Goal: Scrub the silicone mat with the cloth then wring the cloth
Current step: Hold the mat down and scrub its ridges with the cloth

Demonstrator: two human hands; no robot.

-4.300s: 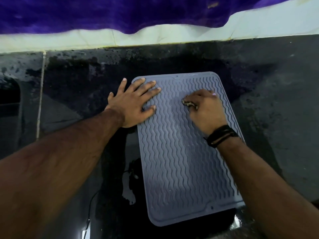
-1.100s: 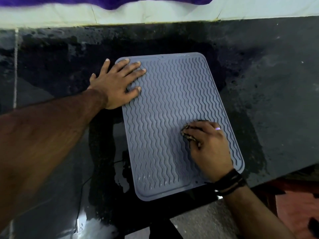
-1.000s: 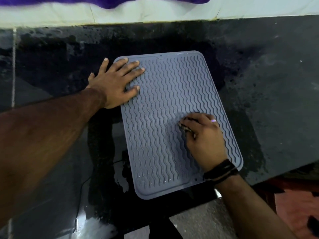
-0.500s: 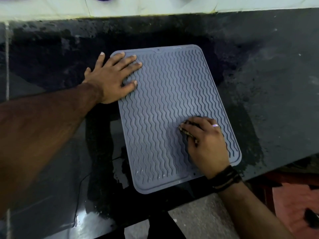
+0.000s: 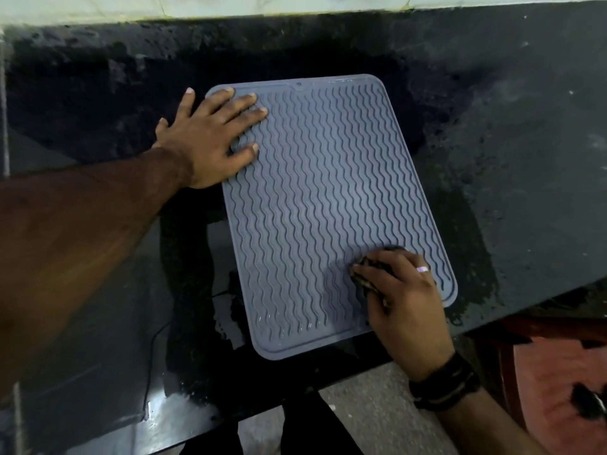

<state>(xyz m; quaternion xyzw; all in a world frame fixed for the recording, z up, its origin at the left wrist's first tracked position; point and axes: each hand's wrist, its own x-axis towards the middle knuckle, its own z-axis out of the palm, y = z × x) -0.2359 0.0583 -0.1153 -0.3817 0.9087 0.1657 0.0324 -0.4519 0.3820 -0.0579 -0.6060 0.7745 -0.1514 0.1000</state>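
Note:
A grey silicone mat [image 5: 322,198] with wavy ridges lies flat on a wet black stone counter [image 5: 512,165]. My left hand [image 5: 213,139] presses flat on the mat's far left corner, fingers spread. My right hand [image 5: 400,297] is on the mat's near right part, fingers curled over a small dark wadded cloth [image 5: 369,269]. Most of the cloth is hidden under my fingers and palm.
The counter's near edge [image 5: 377,366] runs diagonally just below the mat. Beyond that edge are a grey floor [image 5: 371,418] and a reddish object [image 5: 558,372] at the lower right. A pale wall ledge [image 5: 230,8] borders the counter's far side.
My right hand with the cloth has slid back and forth over the mat's right half, now sitting nearer its near right corner. My left hand has stayed on the far left corner.

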